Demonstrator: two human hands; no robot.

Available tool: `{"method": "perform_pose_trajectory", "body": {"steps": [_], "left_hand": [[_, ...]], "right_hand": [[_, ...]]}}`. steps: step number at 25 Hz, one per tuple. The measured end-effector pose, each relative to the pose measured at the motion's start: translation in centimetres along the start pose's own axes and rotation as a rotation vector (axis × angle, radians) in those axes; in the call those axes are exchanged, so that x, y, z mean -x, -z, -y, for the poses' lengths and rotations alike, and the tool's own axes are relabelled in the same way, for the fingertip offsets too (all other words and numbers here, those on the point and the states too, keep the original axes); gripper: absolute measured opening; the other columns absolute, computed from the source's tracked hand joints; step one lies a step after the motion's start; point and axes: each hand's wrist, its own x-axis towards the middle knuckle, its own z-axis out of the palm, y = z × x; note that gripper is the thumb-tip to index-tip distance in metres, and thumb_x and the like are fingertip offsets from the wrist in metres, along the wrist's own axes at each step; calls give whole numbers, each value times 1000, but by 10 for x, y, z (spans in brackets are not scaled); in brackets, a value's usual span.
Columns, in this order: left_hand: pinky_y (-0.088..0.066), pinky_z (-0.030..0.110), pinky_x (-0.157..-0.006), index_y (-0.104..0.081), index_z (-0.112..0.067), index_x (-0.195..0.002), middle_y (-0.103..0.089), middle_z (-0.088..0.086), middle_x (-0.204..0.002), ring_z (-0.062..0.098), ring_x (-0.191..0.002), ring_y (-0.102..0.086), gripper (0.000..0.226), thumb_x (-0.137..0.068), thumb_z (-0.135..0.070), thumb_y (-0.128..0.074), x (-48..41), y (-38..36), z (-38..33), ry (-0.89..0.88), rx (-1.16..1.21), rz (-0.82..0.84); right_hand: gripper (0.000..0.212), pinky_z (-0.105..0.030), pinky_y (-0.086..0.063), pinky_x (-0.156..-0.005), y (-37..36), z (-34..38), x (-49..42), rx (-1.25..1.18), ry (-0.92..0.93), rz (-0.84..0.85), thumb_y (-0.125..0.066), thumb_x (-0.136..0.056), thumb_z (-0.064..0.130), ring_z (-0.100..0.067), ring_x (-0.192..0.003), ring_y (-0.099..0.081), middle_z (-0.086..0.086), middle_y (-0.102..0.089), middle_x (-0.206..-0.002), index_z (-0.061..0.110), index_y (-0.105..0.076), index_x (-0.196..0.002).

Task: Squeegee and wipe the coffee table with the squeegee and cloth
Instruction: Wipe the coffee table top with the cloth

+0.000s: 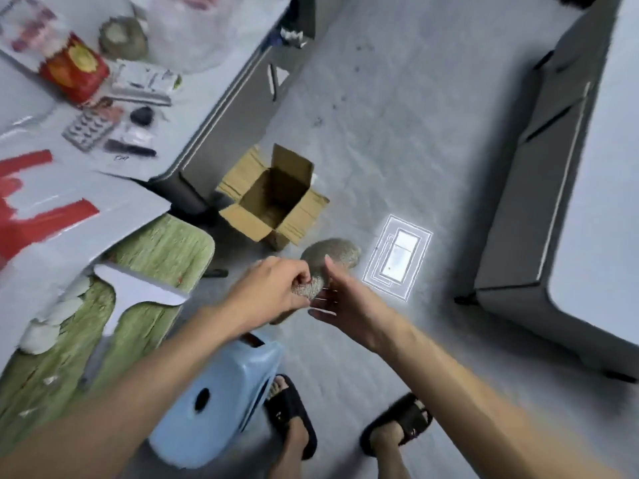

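- The grey-beige textured cloth [330, 255] is held in the air above the floor, out in front of the person and off the table; its long axis runs from lower left to upper right, with the rounded bulk at the far upper right end
- It looks bunched and rounded, nubbly in weave, with part of it hidden behind the hands
- The left hand [273, 292] pinches the cloth with fingers curled tight on its near end
- The right hand [340, 299] is spread flat with fingers extended, touching the cloth's side; whether it grips is unclear
- The white plastic squeegee [138, 292] lies on the low table at left, blade edge toward the upper right and crossing from upper left to lower right, handle running down toward the lower left
- It rests on the green worn table surface [166, 250], which bears pale flaking patches
- Beside the table stands a light blue plastic stool [221, 392], just under the left forearm
- An open brown cardboard box [273, 198] sits on the grey floor [397, 133] beyond the cloth
- A bright rectangular light reflection [397, 257] shows on the floor to the right of the cloth
- A grey cabinet [539, 202] lines the right side
- Two feet in black slippers [397, 423] stand below
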Motion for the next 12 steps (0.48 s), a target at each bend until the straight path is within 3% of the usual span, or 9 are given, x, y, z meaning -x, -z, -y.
{"method": "perform_pose_trajectory", "body": {"steps": [2,5,8,12], "left_hand": [[-34,27,-67,-63,-30,-93,-65,-4,-86,20,-86,-59,28,-71,-40,-76,-25,-7,-70,-105,-29,1],[-33,27,-65,-63,-28,-89,-67,-5,-82,19,-82,-61,25,-70,-37,-77,-52,-30,-164,-229,-22,37],[-37,26,-62,-62,-27,-87,-65,-7,-76,16,-76,-58,24,-69,-34,-76,-73,-70,-283,-297,-14,136],[-36,9,-54,-61,-28,-84,-55,-15,-65,4,-63,-52,23,-69,-25,-78,-95,-103,-409,-317,138,262]], "right_hand": [[30,-29,-47,-83,39,19,36,-119,83,-83,-60,-88,47,-14,-77,-55,-6,-54,-87,18,-65,-95],[12,-24,-47,-74,109,32,88,-198,173,-211,-59,-91,32,-7,-68,-58,2,-62,-82,23,-67,-89],[13,-25,-48,-69,206,42,150,-310,289,-321,-54,-92,23,-10,-76,-61,3,-68,-78,19,-67,-93],[18,-27,-44,-60,309,64,224,-392,399,-422,-50,-93,22,-16,-73,-60,-2,-66,-77,15,-66,-90]]}}
